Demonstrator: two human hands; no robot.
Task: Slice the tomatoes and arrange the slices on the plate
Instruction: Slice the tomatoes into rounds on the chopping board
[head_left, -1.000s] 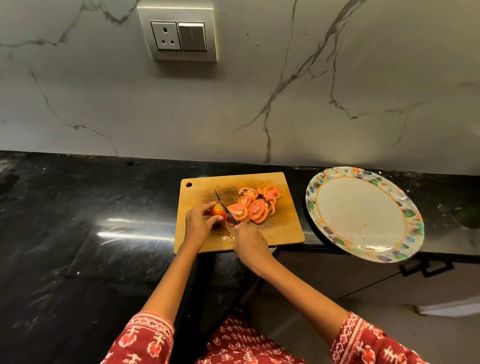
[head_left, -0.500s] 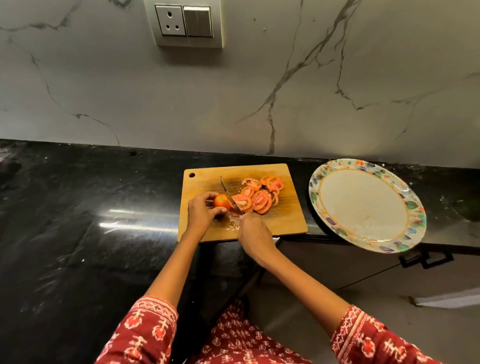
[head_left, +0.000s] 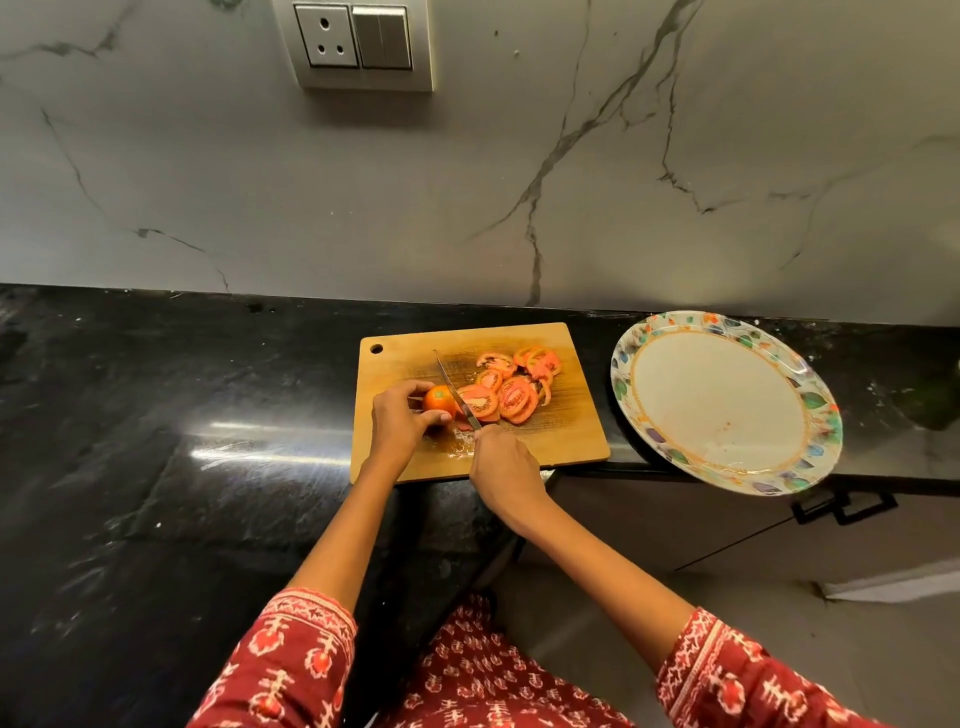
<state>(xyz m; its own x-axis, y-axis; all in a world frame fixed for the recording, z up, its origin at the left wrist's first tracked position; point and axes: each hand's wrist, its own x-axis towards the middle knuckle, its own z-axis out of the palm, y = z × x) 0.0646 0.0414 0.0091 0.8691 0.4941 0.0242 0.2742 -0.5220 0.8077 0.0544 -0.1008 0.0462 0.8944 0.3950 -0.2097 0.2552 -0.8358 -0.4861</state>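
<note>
Fingers (head_left: 415, 387) of my left hand (head_left: 397, 423) curl round the tomato (head_left: 439, 401), pinning its uncut stub to the cutting board (head_left: 566, 431) so it cannot roll under the blade. My right hand (head_left: 501, 462) is wrapped round the knife (head_left: 457, 387) handle, which the hand hides. The blade's long axis runs from my hand away toward the wall, tip pointing to the board's far left, its edge against the tomato's cut face. Finished slices (head_left: 511, 387) lie overlapped just right of the blade, I judge to keep the cut clear. The plate (head_left: 818, 410) sits on the desk (head_left: 156, 415) beside the board, holding no slices.
</note>
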